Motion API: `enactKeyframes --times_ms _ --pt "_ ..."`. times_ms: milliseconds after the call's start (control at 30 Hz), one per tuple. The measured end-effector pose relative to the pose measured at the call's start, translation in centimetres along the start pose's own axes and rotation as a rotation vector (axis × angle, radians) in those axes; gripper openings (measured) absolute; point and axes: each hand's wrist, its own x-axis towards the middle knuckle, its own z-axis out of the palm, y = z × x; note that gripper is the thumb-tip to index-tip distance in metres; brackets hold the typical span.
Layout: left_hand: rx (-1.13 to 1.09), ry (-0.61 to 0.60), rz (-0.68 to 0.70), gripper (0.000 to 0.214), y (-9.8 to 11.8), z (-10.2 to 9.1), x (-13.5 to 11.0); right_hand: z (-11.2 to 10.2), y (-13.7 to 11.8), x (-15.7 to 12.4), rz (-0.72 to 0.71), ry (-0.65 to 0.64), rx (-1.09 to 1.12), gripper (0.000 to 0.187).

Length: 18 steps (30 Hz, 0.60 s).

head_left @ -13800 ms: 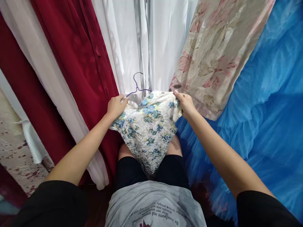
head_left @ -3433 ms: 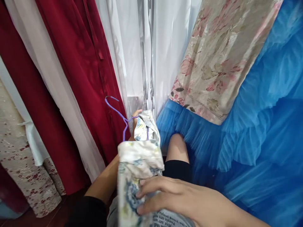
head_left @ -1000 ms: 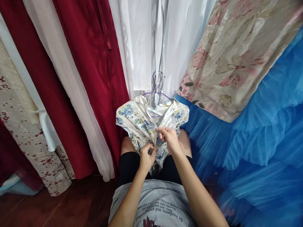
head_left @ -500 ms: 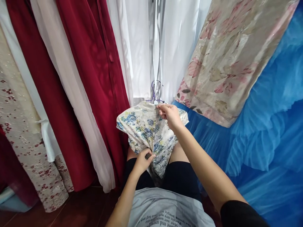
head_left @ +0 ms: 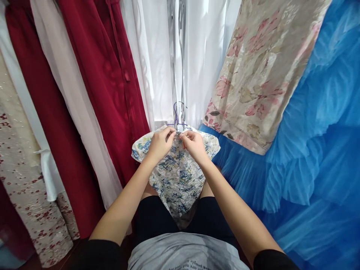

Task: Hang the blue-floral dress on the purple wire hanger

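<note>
A small white dress with blue flowers (head_left: 177, 176) hangs in front of me on a purple wire hanger (head_left: 176, 114). My left hand (head_left: 159, 143) and my right hand (head_left: 193, 144) are side by side at the top of the dress. Both pinch the fabric at the neckline, just below the hanger's hook. The skirt of the dress falls over my legs in black shorts (head_left: 157, 215).
Garments hang all around: dark red gowns (head_left: 107, 86) and a pale sheer one (head_left: 70, 97) on the left, white fabric (head_left: 152, 56) ahead, a pink-flowered cream dress (head_left: 258, 71) and a blue tulle dress (head_left: 317, 150) on the right. A chrome rack pole (head_left: 177, 52) stands behind the hanger.
My left hand has risen from the dress's waist to the neckline, where it meets my right hand. The dress front is now closed and hangs flat.
</note>
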Motion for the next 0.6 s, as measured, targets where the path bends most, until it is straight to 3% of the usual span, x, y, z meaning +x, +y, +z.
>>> enactKeyframes --times_ms 100,167,300,400,500,600 --pt "0.019 0.088 -0.007 0.015 0.0 -0.5 0.5 0.6 2.5 -0.5 0.058 0.037 -0.098 0.019" --pt "-0.050 0.215 -0.077 0.016 -1.0 -1.4 0.4 0.8 4.1 -1.4 0.115 0.013 -0.103 0.020" --pt "-0.257 0.512 -0.323 0.017 -6.2 -4.5 -0.9 0.3 5.7 -3.8 0.169 -0.033 -0.064 0.020" --pt "-0.593 0.744 -0.539 0.014 -10.2 -5.8 -3.7 0.5 5.8 -4.8 0.209 -0.057 -0.024 0.018" --pt "-0.949 0.928 -0.734 0.021 -11.6 -4.6 -7.4 1.4 6.1 -5.6 0.245 -0.061 0.043 0.019" --pt "-1.078 0.903 -0.821 0.027 -10.7 -1.6 -11.4 1.8 7.2 -7.4 0.283 -0.030 0.135 0.021"
